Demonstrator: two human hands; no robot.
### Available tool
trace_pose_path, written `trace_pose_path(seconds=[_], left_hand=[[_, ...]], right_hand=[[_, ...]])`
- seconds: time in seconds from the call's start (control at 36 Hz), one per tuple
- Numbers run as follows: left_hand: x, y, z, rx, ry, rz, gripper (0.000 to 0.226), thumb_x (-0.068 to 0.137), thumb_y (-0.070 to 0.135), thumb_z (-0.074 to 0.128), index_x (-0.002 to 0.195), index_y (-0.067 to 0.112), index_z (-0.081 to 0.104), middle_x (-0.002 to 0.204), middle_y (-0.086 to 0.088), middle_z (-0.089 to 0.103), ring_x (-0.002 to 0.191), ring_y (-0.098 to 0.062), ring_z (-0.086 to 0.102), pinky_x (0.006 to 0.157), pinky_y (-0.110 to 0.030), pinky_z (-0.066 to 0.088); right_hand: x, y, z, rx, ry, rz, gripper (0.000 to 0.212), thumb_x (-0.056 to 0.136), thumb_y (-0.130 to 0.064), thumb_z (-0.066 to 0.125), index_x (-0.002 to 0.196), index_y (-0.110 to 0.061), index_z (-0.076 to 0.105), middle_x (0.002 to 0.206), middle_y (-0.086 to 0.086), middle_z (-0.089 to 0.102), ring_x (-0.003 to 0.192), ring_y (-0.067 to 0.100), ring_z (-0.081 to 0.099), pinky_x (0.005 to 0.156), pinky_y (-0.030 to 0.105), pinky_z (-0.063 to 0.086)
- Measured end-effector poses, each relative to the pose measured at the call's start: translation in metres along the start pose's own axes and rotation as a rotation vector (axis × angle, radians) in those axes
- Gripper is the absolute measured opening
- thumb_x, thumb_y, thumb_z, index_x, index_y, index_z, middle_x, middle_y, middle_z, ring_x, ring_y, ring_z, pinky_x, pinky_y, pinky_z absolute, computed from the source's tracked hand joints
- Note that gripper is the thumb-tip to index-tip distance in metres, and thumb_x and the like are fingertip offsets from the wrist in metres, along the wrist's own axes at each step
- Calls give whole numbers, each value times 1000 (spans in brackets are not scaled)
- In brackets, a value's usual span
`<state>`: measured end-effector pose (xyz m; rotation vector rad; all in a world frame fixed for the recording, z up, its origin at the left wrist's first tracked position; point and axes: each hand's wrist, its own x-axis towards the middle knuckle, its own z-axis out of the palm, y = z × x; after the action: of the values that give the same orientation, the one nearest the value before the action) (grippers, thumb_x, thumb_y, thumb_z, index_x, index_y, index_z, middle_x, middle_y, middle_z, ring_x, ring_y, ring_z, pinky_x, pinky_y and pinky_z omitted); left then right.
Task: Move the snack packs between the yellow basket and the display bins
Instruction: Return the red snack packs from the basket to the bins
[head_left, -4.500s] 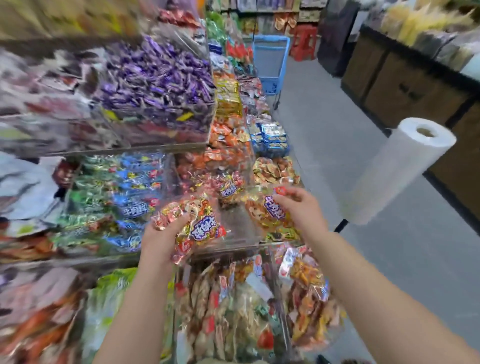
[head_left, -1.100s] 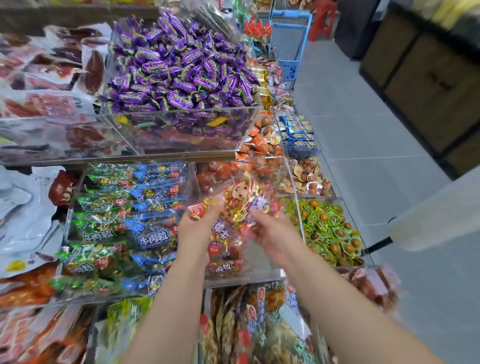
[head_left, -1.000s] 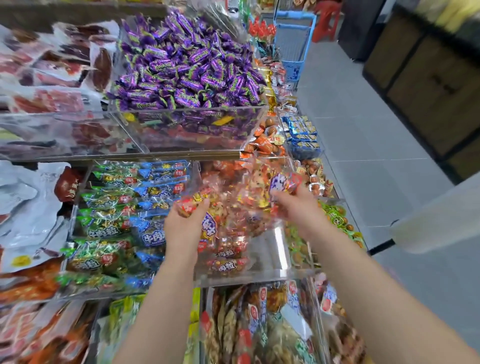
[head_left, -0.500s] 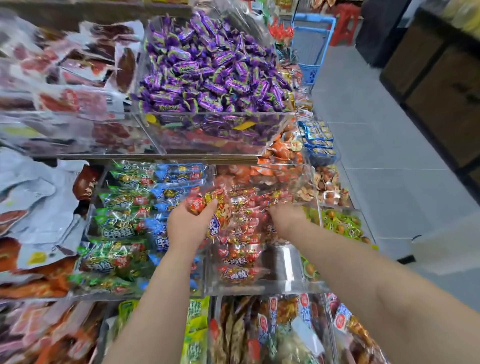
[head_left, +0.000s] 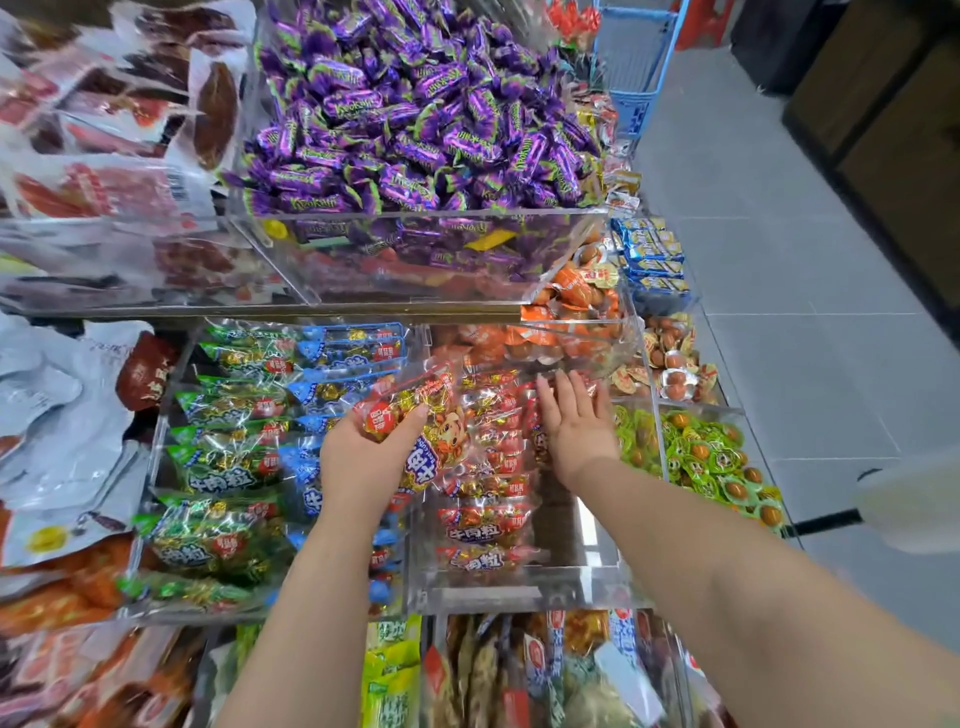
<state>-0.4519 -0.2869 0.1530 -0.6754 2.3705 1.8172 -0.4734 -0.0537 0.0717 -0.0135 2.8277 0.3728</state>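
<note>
Red-and-gold snack packs (head_left: 483, 525) lie stacked in the clear display bin (head_left: 519, 595), another pack (head_left: 444, 441) tilted above its left wall

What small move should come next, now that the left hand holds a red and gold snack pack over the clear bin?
Probably lower the left hand and lay its red and gold foil snack pack onto the matching red packs in the clear acrylic bin. The right hand is flat over the rear packs, apparently steadying them, and holds nothing.
</note>
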Motion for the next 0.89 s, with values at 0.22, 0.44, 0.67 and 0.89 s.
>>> trace_pose_path(seconds=[0.22, 0.44, 0.67, 0.89], left_hand=[[1, -3, -1, 5, 2, -25, 32, 70, 49, 79, 83, 24, 64, 74, 4, 72, 74, -21, 70, 73, -48, 59], [2, -5, 0, -1, 10, -18, 32, 69, 49, 79, 82, 24, 63, 68, 8, 71, 72, -17, 70, 71, -44, 59], [-4, 4, 0, 22, -6, 28, 26, 73, 47, 77, 77, 28, 59, 72, 4, 69, 73, -20, 68, 67, -40, 56], [-18, 19, -1, -192, -4, -33, 70, 68, 48, 79, 124, 14, 54, 111, -6, 66, 99, -26, 64, 89, -49, 52]], right_hand=[[1, -2, 8, 55, 10, 20, 124, 74, -6, 58, 107, -13, -61, 154, 14, -24, 140, 32, -27, 102, 57, -25], [8, -7, 9, 30, -32, 50, 107, 76, -7, 49, 131, -15, -43, 154, 14, -26, 139, 34, -29, 93, 59, -33], [7, -1, -12, 4, -235, -2, 125, 76, -28, 71, 135, -14, -39, 145, 15, -39, 137, 35, -31, 110, 59, -12], [-40, 2, -68, 651, 151, -90, 69, 87, -23, 58, 147, -8, 26, 149, 13, 23, 139, 28, 20, 115, 34, 14]])
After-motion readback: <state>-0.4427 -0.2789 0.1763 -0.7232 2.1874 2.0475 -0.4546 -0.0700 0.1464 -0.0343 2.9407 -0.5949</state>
